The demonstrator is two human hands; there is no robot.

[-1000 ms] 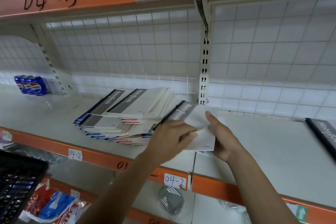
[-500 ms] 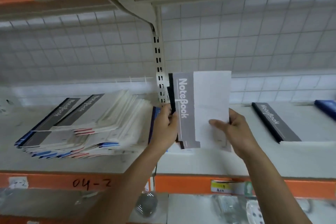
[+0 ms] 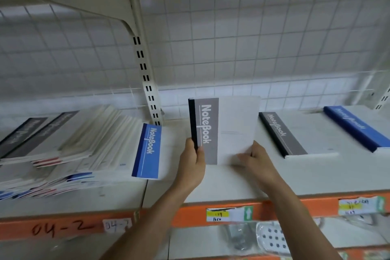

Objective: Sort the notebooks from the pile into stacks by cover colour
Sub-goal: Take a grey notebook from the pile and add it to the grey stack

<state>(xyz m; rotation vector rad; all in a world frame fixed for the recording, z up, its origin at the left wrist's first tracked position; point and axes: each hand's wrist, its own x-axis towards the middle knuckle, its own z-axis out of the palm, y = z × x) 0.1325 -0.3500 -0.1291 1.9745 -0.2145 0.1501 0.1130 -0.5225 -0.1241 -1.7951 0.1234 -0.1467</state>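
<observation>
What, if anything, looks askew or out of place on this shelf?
The unsorted pile of white-covered notebooks on the left is slumped and fanned out. A blue-banded white notebook leans tilted against its right side, not flat. The held grey-banded notebook looks fine.

White shelf (image 3: 232, 183) with orange front edge (image 3: 190, 215); wire grid back (image 3: 253, 38); slotted upright (image 3: 145, 78); price label (image 3: 229, 214).

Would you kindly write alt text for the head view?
A left hand and right hand hold a grey-banded notebook upright over a white shelf. A mixed pile lies at left; a grey notebook and a blue notebook lie at right.
</observation>
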